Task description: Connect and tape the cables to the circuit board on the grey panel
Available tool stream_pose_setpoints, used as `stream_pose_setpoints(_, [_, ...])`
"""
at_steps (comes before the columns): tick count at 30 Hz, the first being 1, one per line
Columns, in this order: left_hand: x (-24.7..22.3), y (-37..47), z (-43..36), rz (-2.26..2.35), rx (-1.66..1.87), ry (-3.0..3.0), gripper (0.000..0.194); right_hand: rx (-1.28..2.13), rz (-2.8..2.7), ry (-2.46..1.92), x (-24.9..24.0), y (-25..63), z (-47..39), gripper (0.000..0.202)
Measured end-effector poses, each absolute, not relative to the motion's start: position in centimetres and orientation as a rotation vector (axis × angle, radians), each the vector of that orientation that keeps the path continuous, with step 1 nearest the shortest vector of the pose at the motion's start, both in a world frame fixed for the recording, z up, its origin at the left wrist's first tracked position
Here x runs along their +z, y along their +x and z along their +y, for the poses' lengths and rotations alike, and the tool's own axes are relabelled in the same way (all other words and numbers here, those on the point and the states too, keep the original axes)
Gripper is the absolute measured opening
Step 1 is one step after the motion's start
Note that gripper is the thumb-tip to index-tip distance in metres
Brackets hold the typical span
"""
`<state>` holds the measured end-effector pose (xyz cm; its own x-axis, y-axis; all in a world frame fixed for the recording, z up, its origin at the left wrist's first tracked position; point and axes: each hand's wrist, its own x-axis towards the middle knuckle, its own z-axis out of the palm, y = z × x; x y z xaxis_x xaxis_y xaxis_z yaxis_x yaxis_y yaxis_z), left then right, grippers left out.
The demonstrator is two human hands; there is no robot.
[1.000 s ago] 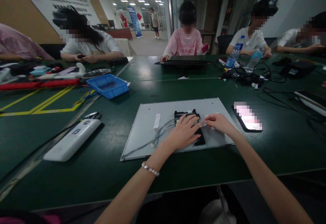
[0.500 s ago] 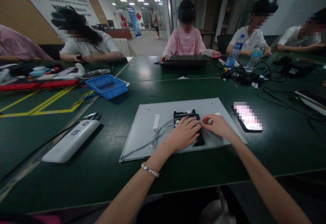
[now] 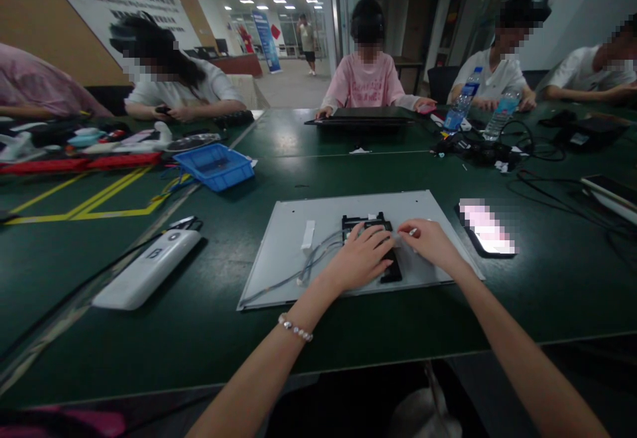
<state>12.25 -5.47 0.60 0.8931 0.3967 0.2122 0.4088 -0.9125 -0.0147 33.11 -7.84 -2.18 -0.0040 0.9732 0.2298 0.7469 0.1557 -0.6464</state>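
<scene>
A flat light-grey panel [image 3: 288,225] lies on the green table, with a black plastic frame [image 3: 391,272] on its middle. My left hand [image 3: 361,255] rests over that frame, fingers stretched out and slightly apart, hiding much of it. Thin grey cables [image 3: 318,259] run from under this hand to the panel's lower left corner. Just right of the frame, my right hand [image 3: 425,242] is closed in a pinch; something small and pale shows at its fingertips, too small to name. A white strip [image 3: 308,233] sits on the panel left of the frame.
A white device with a cable [image 3: 149,269] lies left of the panel, a lit phone [image 3: 485,229] to its right. Beyond are a blue tray [image 3: 233,179], two bottles [image 3: 462,103], tangled black cables [image 3: 478,149] and several people seated around the table.
My right hand has shifted slightly away from the left hand, its fingertips now higher and apart from the frame. My left hand stays over the frame. The view has moved a little.
</scene>
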Motion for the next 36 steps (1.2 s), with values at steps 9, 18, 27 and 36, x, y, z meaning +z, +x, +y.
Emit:
stream_pose_setpoints(9, [2.5,5.6,0.2,-1.384,-0.78,-2.832,0.034,0.375,-1.777,-1.69,-1.5,33.0,-8.1,0.021])
stream_pose_setpoints(18, [-1.0,-0.3,3.5,-1.645,-0.693,-2.983,0.042,0.343,-1.805,-1.714,-1.7,32.8,-8.3,0.021])
stream_pose_setpoints(27, [1.4,0.3,3.0,-1.792,-0.969,-2.904,0.022,0.28,-1.764,-1.649,-1.7,33.0,-8.2,0.022])
stream_pose_setpoints(36, [2.9,0.9,-0.7,-2.041,-1.312,-2.988,0.026,0.275,-1.805,-1.42,1.3,29.8,-9.1,0.029])
